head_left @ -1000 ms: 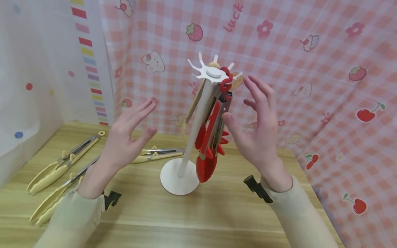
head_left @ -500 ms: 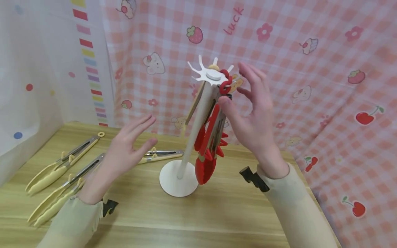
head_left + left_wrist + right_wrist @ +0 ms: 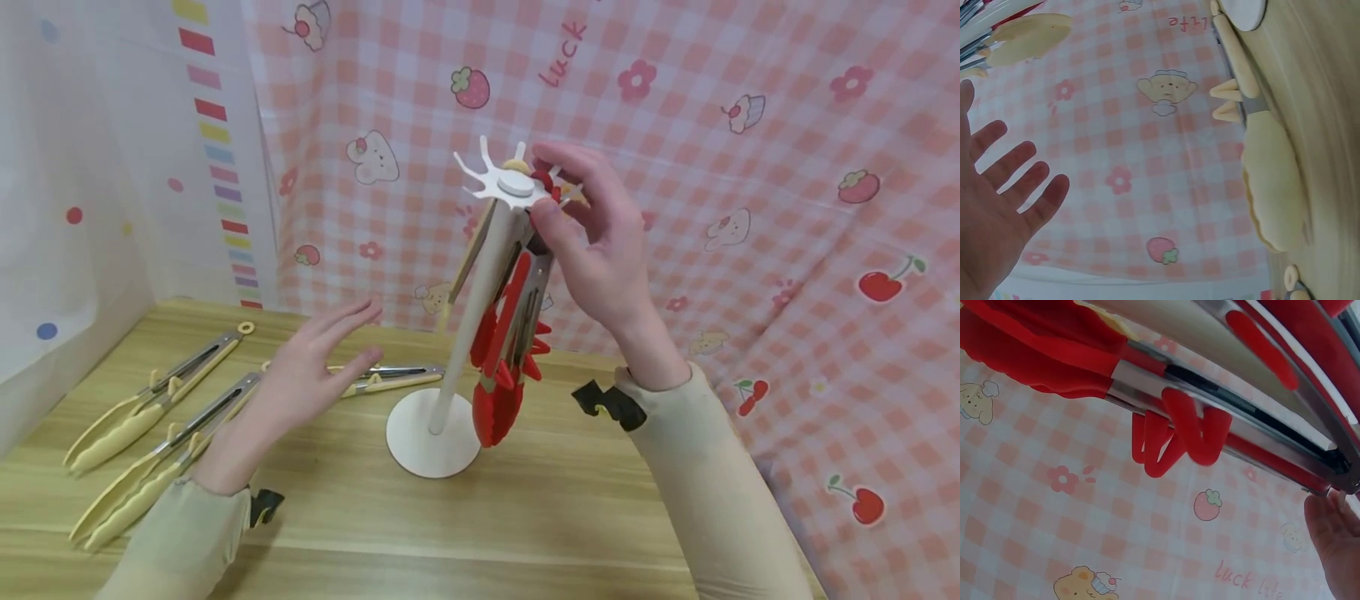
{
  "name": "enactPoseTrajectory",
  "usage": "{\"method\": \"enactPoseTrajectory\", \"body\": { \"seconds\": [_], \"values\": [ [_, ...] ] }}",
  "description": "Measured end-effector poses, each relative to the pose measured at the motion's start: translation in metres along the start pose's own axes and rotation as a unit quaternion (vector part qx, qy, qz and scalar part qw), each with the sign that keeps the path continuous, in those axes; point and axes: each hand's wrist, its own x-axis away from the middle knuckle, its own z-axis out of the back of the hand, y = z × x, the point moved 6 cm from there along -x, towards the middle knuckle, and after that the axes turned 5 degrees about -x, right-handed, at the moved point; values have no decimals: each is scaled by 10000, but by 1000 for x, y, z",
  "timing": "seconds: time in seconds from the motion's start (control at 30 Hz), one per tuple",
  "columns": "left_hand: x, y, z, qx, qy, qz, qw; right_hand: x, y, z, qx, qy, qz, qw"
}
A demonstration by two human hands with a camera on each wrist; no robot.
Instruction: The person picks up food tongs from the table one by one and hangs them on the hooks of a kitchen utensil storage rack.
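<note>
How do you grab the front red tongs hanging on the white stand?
Probably pinch the front red tongs at the top of their handles, just below the top of the white stand, coming from the right, where the right hand is. They hang tips-down and are narrow up there, so that should fit fingers well; the stand's pole blocks the left.

Bare hands (image 3: pixel 300 371), long pale beige sleeves (image 3: pixel 723 492), small black angular wrist mounts (image 3: pixel 626 408) with yellow flecks

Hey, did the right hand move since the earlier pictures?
Yes. In the head view, the right hand has moved up and left, nearer the top of the white utensil stand.
</note>
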Motion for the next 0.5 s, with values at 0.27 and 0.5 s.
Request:
{"method": "enactPoseTrajectory", "body": {
  "seconds": [0.27, 0.5],
  "values": [
    [0, -15, -19, -275, -984, 519, 9934, -3, 11, 5, -889, 111, -16, 9960],
    [-1, -25, -30, -414, -1208, 573, 9902, -5, 16, 6, -1329, 103, -64, 9911]
  ]
}}
